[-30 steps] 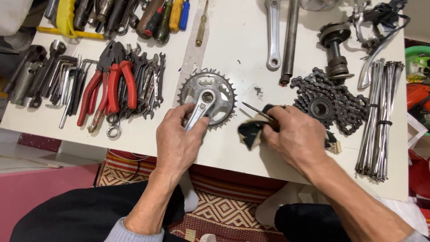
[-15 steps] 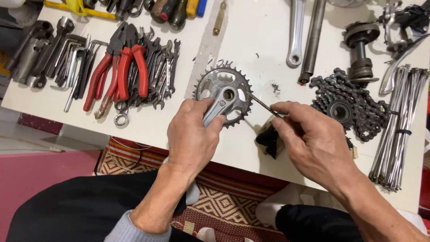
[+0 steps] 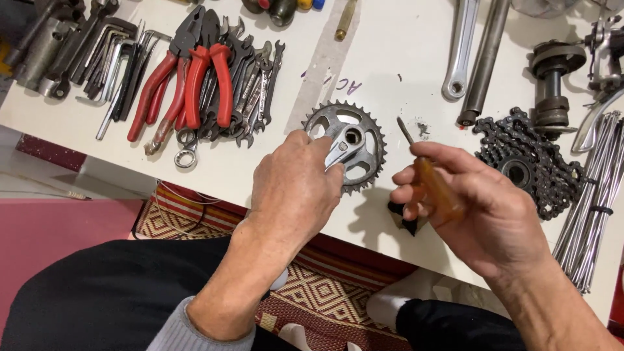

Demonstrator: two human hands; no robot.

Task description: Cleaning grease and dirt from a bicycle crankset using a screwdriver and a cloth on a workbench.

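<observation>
A toothed bicycle chainring with its silver crank arm (image 3: pixel 351 146) lies flat near the front edge of the white table (image 3: pixel 403 58). My left hand (image 3: pixel 292 188) grips the crank arm and covers the chainring's near left side. My right hand (image 3: pixel 481 208) holds a screwdriver with an amber handle (image 3: pixel 437 188); its thin metal shaft points up and left, ending just right of the chainring. A small black part (image 3: pixel 404 220) lies on the table under my right fingers, mostly hidden.
Red-handled pliers (image 3: pixel 188 78), wrenches and hex keys lie at the left. A coiled chain with sprocket (image 3: pixel 530 166), a bundle of spokes (image 3: pixel 595 201), a hub (image 3: pixel 551 81) and two long metal arms (image 3: pixel 474 55) sit at the right. A patterned rug (image 3: pixel 325 299) lies below.
My right hand lifted off the table and turned the screwdriver so its amber handle shows, tip near the chainring. My left hand stayed on the crank arm. The view shifted closer.
</observation>
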